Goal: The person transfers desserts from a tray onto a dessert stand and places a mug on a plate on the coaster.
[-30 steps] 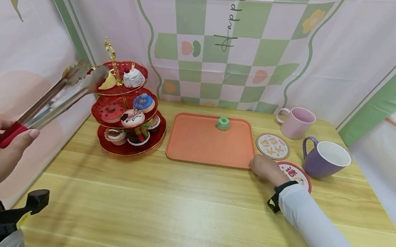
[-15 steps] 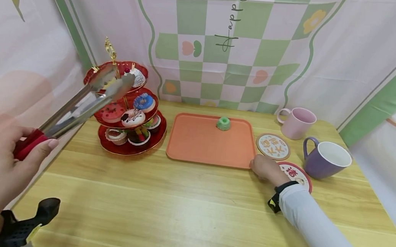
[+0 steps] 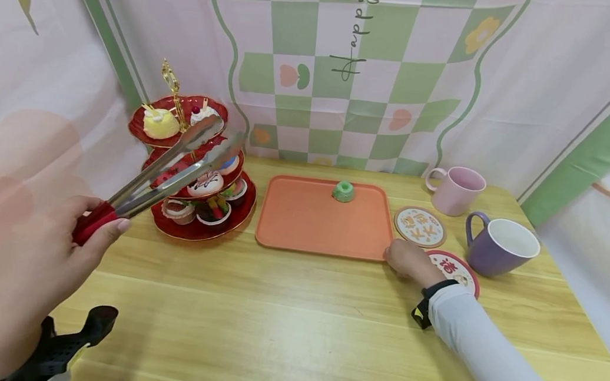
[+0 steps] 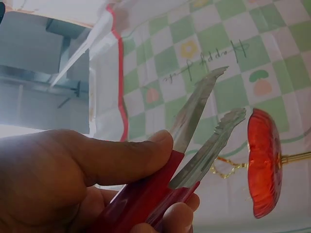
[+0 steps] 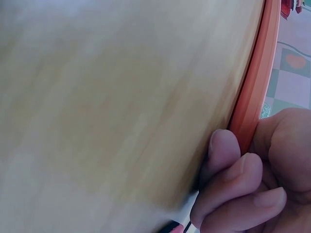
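Note:
My left hand grips the red handles of metal tongs; their two arms stand apart with nothing between the tips. In the head view those tips overlap the red three-tier cake stand, hiding part of its upper and middle tiers. A pink-orange tray lies on the table, with a small green ring-shaped cake near its back edge. At the tray's front right corner is my right hand. The right wrist view shows its curled fingers and thumb pinching the tray's rim.
On the stand are a yellow cake, a pale pink donut, cupcakes and other sweets. To the tray's right lie two round coasters, with a pink mug and a purple mug beyond them. A printed cloth hangs behind.
My left hand has moved right with the tongs, their tips passing from left of the stand's top tier to its right side, lower. The right hand and tray have stayed put.

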The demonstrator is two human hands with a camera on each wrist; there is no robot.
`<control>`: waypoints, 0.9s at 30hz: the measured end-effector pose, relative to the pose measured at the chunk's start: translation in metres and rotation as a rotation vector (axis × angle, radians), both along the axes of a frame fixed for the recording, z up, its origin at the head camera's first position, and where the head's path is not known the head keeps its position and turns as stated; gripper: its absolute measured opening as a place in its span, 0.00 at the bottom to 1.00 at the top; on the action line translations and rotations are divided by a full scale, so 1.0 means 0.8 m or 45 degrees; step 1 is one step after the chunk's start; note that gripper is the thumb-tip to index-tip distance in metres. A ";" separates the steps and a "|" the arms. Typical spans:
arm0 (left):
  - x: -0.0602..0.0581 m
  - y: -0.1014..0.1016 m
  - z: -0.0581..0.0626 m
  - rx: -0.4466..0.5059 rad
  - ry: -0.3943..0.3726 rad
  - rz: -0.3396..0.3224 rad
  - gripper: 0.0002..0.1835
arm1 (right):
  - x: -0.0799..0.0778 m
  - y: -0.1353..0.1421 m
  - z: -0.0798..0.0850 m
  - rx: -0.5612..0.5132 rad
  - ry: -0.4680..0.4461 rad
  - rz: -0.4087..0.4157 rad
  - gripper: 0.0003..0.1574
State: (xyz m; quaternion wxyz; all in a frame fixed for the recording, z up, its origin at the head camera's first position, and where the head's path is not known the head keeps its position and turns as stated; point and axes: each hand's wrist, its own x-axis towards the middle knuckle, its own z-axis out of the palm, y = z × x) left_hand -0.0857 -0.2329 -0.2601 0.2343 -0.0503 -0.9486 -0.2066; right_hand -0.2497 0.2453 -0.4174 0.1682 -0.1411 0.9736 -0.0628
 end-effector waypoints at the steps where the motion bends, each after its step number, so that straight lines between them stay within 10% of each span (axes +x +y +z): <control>1: -0.001 0.002 0.000 -0.024 -0.005 0.003 0.18 | 0.000 0.000 0.000 0.001 0.003 0.001 0.17; 27: -0.063 0.040 -0.050 -0.019 -0.449 -0.082 0.25 | -0.002 -0.002 0.001 -0.022 -0.074 -0.066 0.18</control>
